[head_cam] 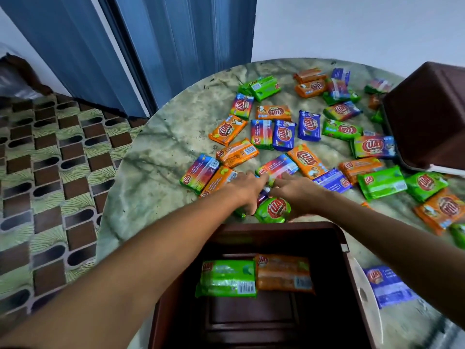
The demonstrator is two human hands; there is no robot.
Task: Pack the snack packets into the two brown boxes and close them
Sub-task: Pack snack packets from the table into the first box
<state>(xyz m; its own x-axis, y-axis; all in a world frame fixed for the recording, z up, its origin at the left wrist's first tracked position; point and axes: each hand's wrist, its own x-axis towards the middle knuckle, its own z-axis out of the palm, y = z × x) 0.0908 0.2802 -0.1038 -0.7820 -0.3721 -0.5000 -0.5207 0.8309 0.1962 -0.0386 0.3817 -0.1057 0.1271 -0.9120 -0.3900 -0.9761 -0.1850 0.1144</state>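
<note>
Both hands' fingers grasp packets just past the open brown box's (pixel 276 226) far rim: left hand (pixel 247 190), right hand (pixel 298 192).

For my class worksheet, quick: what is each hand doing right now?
Left hand: fingers curled on a packet in the pile.
Right hand: fingers spread on the packets; grip cannot be told.

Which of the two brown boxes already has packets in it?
The near brown box, open just below the hands, holds a green packet and an orange packet. The far brown box at the right edge shows only its outside.
</note>
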